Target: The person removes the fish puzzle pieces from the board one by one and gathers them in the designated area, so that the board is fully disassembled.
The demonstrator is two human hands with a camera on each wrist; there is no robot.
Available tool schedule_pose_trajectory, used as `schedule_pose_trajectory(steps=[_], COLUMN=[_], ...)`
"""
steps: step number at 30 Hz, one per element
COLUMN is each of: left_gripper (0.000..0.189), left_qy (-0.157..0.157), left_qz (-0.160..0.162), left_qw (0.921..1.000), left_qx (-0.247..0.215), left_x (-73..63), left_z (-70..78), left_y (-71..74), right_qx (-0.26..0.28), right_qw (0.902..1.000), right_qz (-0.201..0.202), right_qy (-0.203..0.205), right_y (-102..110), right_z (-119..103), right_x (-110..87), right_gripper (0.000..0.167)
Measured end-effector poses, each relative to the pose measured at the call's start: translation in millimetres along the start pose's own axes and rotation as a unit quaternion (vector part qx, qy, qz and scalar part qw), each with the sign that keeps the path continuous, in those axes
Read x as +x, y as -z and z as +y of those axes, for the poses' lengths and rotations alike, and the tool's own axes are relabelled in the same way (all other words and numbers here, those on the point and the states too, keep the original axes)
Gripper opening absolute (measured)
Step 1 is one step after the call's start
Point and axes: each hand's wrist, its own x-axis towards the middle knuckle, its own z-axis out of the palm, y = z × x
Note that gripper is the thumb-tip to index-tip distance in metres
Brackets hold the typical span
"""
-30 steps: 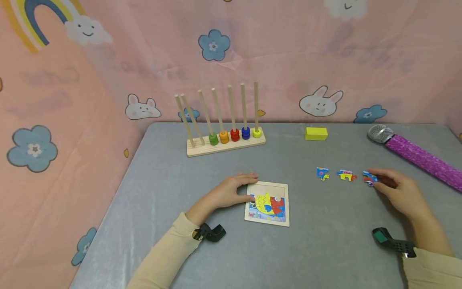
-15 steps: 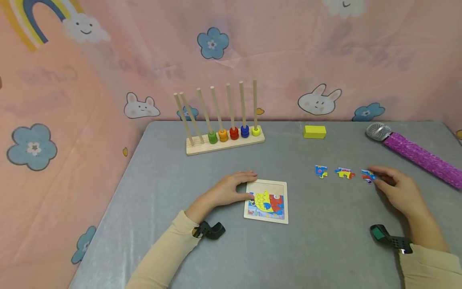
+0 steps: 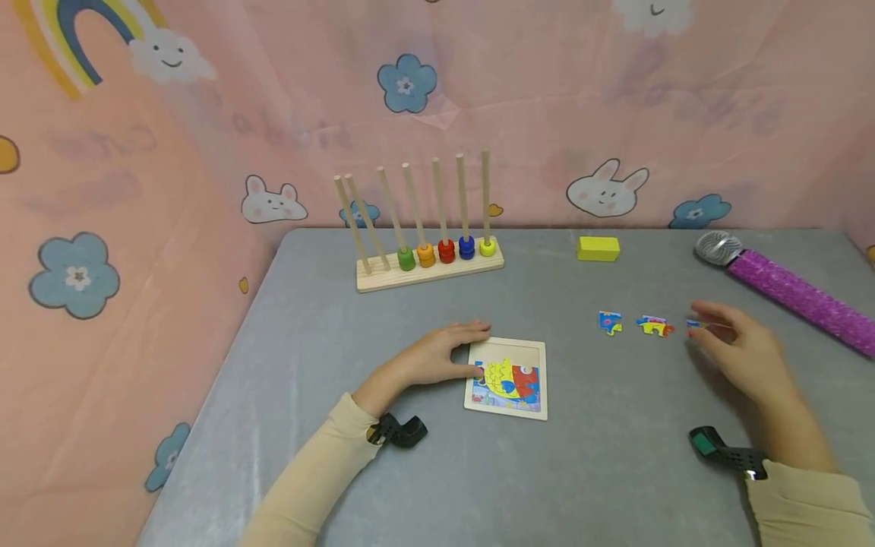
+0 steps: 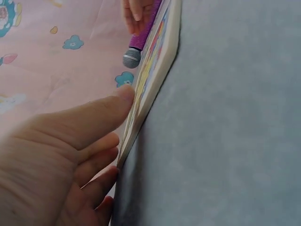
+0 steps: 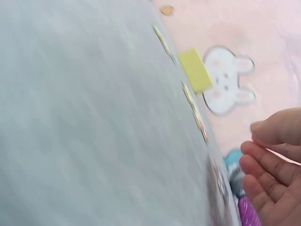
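My left hand (image 3: pixel 437 357) lies at the left side of a wooden-framed jigsaw puzzle (image 3: pixel 506 378) with a yellow and red fish. Its thumb touches the picture's left part and its fingertips reach the upper left corner, the fingers fairly straight. My right hand (image 3: pixel 741 353) hovers with parted fingers over one loose puzzle piece (image 3: pixel 693 324), which it partly hides. In the right wrist view nothing sits between thumb and fingers, and that piece (image 5: pixel 219 181) lies on the table. Left of it rest a yellow-and-red piece (image 3: pixel 655 326) and a blue-and-yellow piece (image 3: pixel 611 323).
A wooden peg counting frame (image 3: pixel 431 275) with coloured rings stands at the back of the grey table (image 3: pixel 383 494). Right of it lies a yellow block (image 3: pixel 598 248). A purple glittery microphone (image 3: pixel 800 292) is beyond my right hand, and a pink printed cloth hangs behind.
My right hand has let go of the rightmost piece and shifted slightly left above it. The piece stays on the table. My left hand keeps its place on the puzzle.
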Motion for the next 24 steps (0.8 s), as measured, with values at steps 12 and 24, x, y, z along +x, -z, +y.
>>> schedule_pose_trajectory(steps=[12, 24], left_gripper=[0.058, 0.064], left_qy=[-0.008, 0.015], left_qz=[0.053, 0.054], left_qw=[0.9986, 0.9979], left_qx=[-0.002, 0.033], left_x=[-24.4, -31.1], left_z=[17.9, 20.8], left_y=[-6.5, -17.3], right_qx=[0.079, 0.051], right_qw=[0.9854, 0.9742], right_qz=[-0.007, -0.106], right_qy=[0.151, 0.192], right_y=[-40.0, -88.6], right_z=[-69.6, -130.1], right_x=[-9.5, -23.6], right_gripper=[0.036, 0.04])
